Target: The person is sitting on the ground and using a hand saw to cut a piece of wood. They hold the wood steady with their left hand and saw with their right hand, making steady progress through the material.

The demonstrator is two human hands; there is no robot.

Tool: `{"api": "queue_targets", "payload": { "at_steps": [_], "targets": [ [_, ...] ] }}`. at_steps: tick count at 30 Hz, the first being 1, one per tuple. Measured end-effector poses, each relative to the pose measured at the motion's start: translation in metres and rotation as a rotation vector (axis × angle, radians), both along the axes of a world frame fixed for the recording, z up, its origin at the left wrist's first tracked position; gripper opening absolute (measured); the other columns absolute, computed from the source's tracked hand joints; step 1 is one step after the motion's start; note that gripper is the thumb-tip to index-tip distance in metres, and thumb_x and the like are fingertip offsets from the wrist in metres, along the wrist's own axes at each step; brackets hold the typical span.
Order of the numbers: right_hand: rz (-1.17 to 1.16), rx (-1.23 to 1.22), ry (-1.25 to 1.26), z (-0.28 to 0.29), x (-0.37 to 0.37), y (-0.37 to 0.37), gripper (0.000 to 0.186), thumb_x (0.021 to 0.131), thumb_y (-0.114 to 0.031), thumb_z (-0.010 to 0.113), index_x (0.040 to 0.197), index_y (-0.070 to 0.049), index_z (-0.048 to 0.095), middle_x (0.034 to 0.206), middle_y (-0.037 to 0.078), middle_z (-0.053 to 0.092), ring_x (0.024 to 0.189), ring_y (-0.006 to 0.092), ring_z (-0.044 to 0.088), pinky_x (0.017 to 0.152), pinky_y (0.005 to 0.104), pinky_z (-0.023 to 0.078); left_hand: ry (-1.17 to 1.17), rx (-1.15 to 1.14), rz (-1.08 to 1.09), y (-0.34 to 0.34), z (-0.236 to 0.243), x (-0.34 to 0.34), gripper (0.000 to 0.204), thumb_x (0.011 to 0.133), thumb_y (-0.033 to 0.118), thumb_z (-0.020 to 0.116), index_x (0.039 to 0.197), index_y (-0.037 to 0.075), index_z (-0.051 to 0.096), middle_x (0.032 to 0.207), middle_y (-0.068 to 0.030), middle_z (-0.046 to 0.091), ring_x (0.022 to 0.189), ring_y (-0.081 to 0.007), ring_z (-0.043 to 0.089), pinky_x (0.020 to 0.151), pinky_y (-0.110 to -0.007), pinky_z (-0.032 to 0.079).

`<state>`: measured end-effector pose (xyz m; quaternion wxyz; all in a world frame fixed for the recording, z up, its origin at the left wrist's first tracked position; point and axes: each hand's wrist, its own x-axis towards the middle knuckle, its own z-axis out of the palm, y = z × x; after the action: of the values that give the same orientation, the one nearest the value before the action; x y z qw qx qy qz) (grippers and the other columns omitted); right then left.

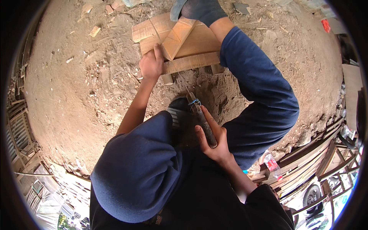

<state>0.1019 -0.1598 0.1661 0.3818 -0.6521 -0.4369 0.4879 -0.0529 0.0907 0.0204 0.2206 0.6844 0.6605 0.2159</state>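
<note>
My right hand (216,142) is wrapped round the dark, worn handle of a handsaw (207,128), with a blue tie near the blade's base. The saw's thin blade runs away from me across a low wooden bench (193,62). Lying slanted on the bench is a wooden piece (178,37) with pencil lines; the blade passes along its left side. My left hand (151,66) grips a board (147,45) at the bench's left, one finger pressing on top and the others partly hidden. My shod foot (201,11) bears down on the far end of the marked piece.
Bare dirt ground (76,76) with scattered wood chips surrounds the bench. My other shoe (178,109) is under the saw, close to its handle. A plastic bottle (271,165) lies at lower right by wooden slats (306,163). A wheel (312,195) stands beyond them.
</note>
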Motion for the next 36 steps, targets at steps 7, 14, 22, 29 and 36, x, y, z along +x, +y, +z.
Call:
{"api": "queue_targets", "payload": {
  "at_steps": [7, 14, 22, 29, 36],
  "targets": [
    [-0.030, -0.061, 0.014, 0.014, 0.002, -0.018, 0.058, 0.093, -0.012, 0.063, 0.144, 0.006, 0.042, 0.089, 0.020, 0.073, 0.077, 0.0181, 0.072, 0.071, 0.0282, 0.054, 0.020, 0.046, -0.022, 0.002, -0.006, 0.003, 0.053, 0.104, 0.038, 0.033, 0.092, 0.002, 0.069, 0.085, -0.0284, 0.068, 0.083, -0.0495, 0.064, 0.080, -0.055, 0.050],
    [-0.030, 0.084, -0.035, -0.006, -0.008, 0.015, 0.056, 0.094, -0.014, 0.064, 0.142, 0.007, 0.045, 0.087, 0.021, 0.072, 0.075, 0.0187, 0.071, 0.071, 0.0294, 0.054, 0.016, 0.017, 0.051, 0.004, -0.002, 0.002, 0.057, 0.104, 0.038, 0.031, 0.082, 0.002, 0.069, 0.078, -0.0243, 0.068, 0.079, -0.0470, 0.065, 0.078, -0.053, 0.051],
    [-0.037, 0.121, 0.006, -0.008, -0.007, 0.015, 0.056, 0.095, -0.016, 0.063, 0.142, 0.008, 0.044, 0.091, 0.023, 0.072, 0.082, 0.0183, 0.071, 0.076, 0.0288, 0.053, 0.022, 0.013, 0.098, 0.002, 0.006, 0.005, 0.062, 0.104, 0.040, 0.030, 0.078, 0.001, 0.071, 0.078, -0.0256, 0.068, 0.081, -0.0470, 0.065, 0.080, -0.054, 0.050],
    [-0.064, 0.220, -0.017, 0.042, 0.000, -0.004, 0.055, 0.095, -0.017, 0.061, 0.141, 0.008, 0.046, 0.098, 0.023, 0.072, 0.084, 0.0182, 0.071, 0.077, 0.0294, 0.054, -0.064, 0.103, 0.050, 0.002, 0.000, 0.003, 0.052, 0.102, 0.042, 0.039, 0.097, 0.000, 0.069, 0.089, -0.0265, 0.067, 0.086, -0.0470, 0.064, 0.081, -0.052, 0.051],
    [-0.408, 0.541, -0.279, 0.082, 0.044, -0.018, 0.054, 0.094, -0.031, 0.061, 0.130, 0.008, 0.057, 0.103, 0.017, 0.070, 0.084, 0.0131, 0.065, 0.071, 0.0264, 0.051, 0.006, 0.337, -0.166, 0.008, 0.020, 0.012, 0.059, 0.085, 0.052, 0.069, 0.115, 0.002, 0.063, 0.111, -0.0230, 0.064, 0.103, -0.0418, 0.063, 0.083, -0.050, 0.052]
  ]
}}
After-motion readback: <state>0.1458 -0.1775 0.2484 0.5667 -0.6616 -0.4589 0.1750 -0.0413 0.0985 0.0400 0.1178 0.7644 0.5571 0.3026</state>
